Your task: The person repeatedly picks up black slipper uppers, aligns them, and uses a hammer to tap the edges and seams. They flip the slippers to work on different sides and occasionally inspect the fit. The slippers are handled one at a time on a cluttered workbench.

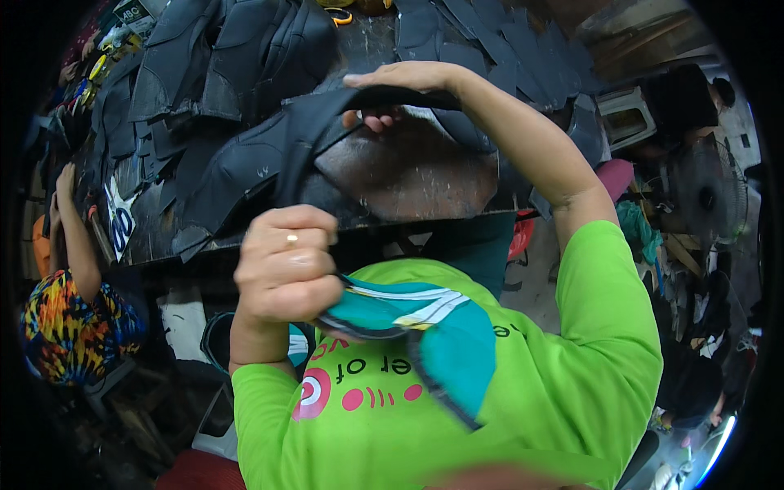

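My left hand (287,263) is closed in a fist in front of my chest, at the table's near edge. A teal fabric piece with white stripes and a dark edge (461,351) hangs from that fist, over my green shirt. Farther out, above the table, my right hand (408,77) grips a black fabric piece (306,135), with fingertips showing beneath it. This piece curves down toward my left fist; whether it joins the teal one cannot be made out.
Black sewn pieces (253,57) lie heaped across the dark worktable (425,175). Scissors (121,220) lie at its left end, near a co-worker in a patterned shirt (77,327). Orange-handled scissors (339,16) lie at the back. A fan (706,188) stands at right.
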`<act>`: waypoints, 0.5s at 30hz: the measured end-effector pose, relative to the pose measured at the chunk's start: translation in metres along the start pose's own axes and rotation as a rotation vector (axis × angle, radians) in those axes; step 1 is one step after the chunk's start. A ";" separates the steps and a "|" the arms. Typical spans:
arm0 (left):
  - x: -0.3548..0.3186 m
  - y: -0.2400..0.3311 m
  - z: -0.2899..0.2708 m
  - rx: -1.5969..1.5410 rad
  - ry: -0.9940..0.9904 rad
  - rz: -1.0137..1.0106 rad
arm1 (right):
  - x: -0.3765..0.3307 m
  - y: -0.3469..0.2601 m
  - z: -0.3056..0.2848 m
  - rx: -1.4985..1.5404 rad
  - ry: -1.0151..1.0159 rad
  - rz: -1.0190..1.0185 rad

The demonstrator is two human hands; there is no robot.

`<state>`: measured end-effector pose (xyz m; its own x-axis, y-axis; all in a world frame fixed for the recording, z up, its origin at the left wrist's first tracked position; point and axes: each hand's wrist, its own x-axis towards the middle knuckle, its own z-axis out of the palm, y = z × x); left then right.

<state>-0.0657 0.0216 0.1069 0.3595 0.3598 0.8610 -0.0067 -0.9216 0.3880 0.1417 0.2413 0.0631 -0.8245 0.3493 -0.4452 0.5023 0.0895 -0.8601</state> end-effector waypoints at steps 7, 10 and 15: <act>-0.022 -0.024 -0.003 0.266 0.324 0.010 | -0.065 0.027 0.074 0.999 -0.221 -0.387; -0.025 -0.047 0.021 0.455 0.204 -0.085 | -0.081 0.025 0.093 1.105 0.103 -0.646; -0.007 -0.062 0.079 0.369 0.158 -0.368 | -0.086 0.022 0.111 0.444 1.031 -0.576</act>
<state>0.0060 0.0646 0.0510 0.1313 0.6593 0.7404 0.4314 -0.7104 0.5561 0.1951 0.1093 0.0546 -0.2074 0.9458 0.2499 -0.1572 0.2199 -0.9628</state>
